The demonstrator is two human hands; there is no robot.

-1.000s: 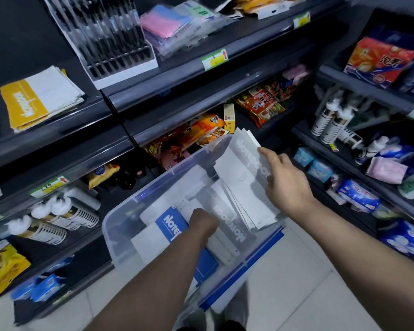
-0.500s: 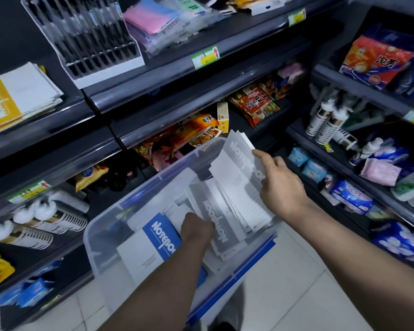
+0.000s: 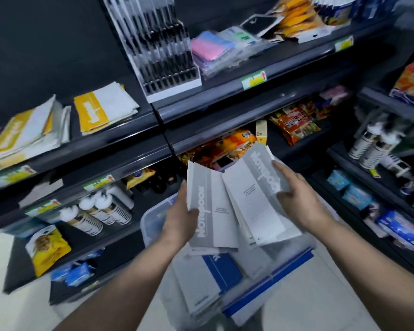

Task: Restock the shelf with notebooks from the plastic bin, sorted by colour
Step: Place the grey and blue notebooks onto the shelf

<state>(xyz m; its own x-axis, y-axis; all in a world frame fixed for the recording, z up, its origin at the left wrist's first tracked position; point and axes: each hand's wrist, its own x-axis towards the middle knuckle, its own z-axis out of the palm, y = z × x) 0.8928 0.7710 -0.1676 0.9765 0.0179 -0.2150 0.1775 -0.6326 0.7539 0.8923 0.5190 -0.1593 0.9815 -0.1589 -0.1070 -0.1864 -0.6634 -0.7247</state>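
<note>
My left hand (image 3: 181,217) grips a grey-and-white notebook (image 3: 209,209) by its left edge, lifted above the clear plastic bin (image 3: 151,220). My right hand (image 3: 294,194) holds a fanned bundle of grey notebooks (image 3: 256,194) beside it, thumb on top. The two lots overlap above the bin. A blue notebook (image 3: 221,268) and more grey ones lie in the bin below. Yellow notebooks (image 3: 105,111) sit in stacks on the dark shelf (image 3: 86,142) at upper left.
A pen display rack (image 3: 158,48) stands on the upper shelf beside pink and yellow packets. Snack bags, spray bottles (image 3: 98,216) and tissue packs fill the lower shelves left and right. Pale floor tiles lie beneath the bin.
My left hand has come up out of the bin holding a grey notebook and brought it beside the bundle in my right hand. The view has swung left and upward toward the yellow stacks.
</note>
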